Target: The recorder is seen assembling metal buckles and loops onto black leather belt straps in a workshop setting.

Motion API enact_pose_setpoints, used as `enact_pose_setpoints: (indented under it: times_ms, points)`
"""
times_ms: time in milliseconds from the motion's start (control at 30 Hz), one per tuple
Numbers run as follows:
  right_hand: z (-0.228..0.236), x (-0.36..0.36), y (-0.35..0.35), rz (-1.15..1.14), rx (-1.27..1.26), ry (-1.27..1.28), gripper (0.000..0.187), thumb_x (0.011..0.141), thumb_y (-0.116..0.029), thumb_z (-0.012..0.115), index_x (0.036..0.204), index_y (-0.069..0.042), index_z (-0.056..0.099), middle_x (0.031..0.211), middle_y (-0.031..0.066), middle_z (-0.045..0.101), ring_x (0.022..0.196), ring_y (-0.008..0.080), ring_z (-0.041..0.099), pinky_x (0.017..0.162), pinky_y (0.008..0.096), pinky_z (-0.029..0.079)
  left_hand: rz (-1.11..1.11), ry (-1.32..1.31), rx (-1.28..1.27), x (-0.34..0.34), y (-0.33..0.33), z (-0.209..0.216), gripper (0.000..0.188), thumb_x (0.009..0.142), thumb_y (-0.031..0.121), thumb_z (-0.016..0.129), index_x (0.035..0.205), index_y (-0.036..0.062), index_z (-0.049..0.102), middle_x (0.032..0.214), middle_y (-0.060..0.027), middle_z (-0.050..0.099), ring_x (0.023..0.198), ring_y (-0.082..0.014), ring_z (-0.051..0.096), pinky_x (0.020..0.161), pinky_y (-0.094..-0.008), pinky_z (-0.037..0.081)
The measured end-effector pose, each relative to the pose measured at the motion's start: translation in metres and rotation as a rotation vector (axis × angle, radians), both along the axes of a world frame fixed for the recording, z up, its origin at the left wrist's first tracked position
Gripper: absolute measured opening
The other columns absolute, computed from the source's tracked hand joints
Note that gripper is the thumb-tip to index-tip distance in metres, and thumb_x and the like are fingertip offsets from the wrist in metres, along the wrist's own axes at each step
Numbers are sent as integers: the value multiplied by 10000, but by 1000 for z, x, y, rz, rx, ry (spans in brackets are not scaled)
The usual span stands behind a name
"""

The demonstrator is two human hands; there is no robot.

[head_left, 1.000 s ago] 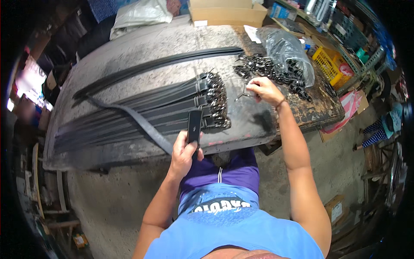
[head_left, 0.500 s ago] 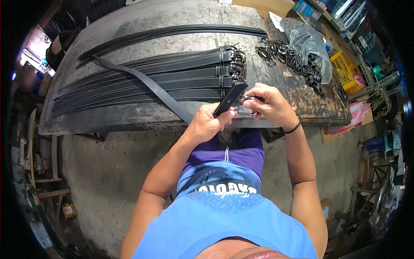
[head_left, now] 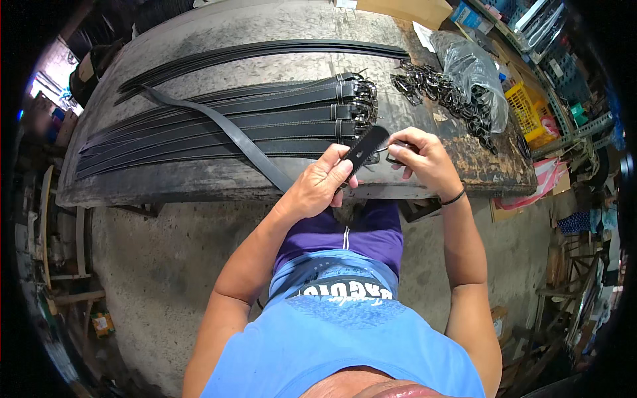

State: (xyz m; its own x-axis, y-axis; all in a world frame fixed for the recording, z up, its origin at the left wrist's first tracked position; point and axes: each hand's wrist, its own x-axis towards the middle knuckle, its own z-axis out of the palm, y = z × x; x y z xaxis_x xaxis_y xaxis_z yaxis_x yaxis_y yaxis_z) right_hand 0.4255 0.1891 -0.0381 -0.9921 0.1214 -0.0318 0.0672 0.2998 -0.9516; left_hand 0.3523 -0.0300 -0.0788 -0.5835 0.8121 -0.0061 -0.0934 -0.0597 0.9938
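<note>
Over the table's near edge, my left hand point(head_left: 321, 180) is closed round the end of a black leather belt strap point(head_left: 369, 143), its thumb on top. A small hole shows in that end. The rest of the strap point(head_left: 242, 138) runs back to the left across other belts. My right hand point(head_left: 426, 162) pinches a metal belt buckle point(head_left: 396, 151) close beside the strap's end; fingers cover much of it. Whether buckle and strap touch is unclear. Beyond my hands lies a row of black stitched belts point(head_left: 279, 121) with buckles point(head_left: 363, 99) at their right ends.
Long black straps point(head_left: 265, 50) lie stacked farther back on the worn table point(head_left: 199, 186). A heap of loose buckles point(head_left: 454, 99) sits at the right beside a grey plastic bag point(head_left: 472, 66). Past it are a yellow basket point(head_left: 524, 113) and a cardboard box point(head_left: 405, 8).
The strap's end has turned so that its flat face and hole show. My right hand has tilted the buckle and shifted slightly right with it.
</note>
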Motion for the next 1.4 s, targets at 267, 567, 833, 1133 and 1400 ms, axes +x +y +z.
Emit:
enact_pose_setpoints:
  times_ms: [267, 567, 833, 1133, 1400]
  points:
    - [-7, -2, 13, 309, -31, 114, 159, 863, 37, 531, 1003, 9, 603, 861, 27, 512, 696, 84, 580, 547, 194, 500, -135, 121, -36, 0, 1, -5, 205, 951, 163, 420, 1050, 16, 524, 876, -47, 618, 741, -91, 585, 629, -229, 493]
    - [8, 8, 1, 373, -314, -222, 110, 897, -121, 521, 938, -21, 502, 719, -7, 542, 534, 41, 511, 448, 177, 398, -214, 224, -85, 6, 2, 5, 305, 946, 190, 456, 1213, 52, 509, 722, -16, 618, 581, -64, 551, 522, -209, 468]
    - [17, 6, 3, 190, -326, -133, 205, 829, -154, 657, 960, -4, 610, 737, -5, 592, 607, 52, 549, 537, 183, 457, -194, 220, -65, -4, 6, 8, 428, 941, 179, 441, 1354, 69, 408, 691, -15, 599, 574, -55, 529, 536, -194, 464]
    - [-18, 11, 5, 249, -167, 212, 316, 724, -146, 630, 993, 19, 653, 913, 79, 668, 862, 131, 591, 776, 263, 465, -189, 199, -90, 20, 19, 13, 336, 872, 87, 466, 1176, -49, 511, 650, -32, 542, 521, -85, 475, 480, -218, 377]
    - [-14, 40, -58, -359, 662, 651, 214, 770, -229, 638, 839, -55, 535, 807, 101, 519, 788, 276, 558, 668, 376, 462, -50, 123, -17, 23, 21, 5, 147, 937, 126, 457, 1054, 37, 460, 608, -42, 514, 490, -87, 474, 438, -198, 382]
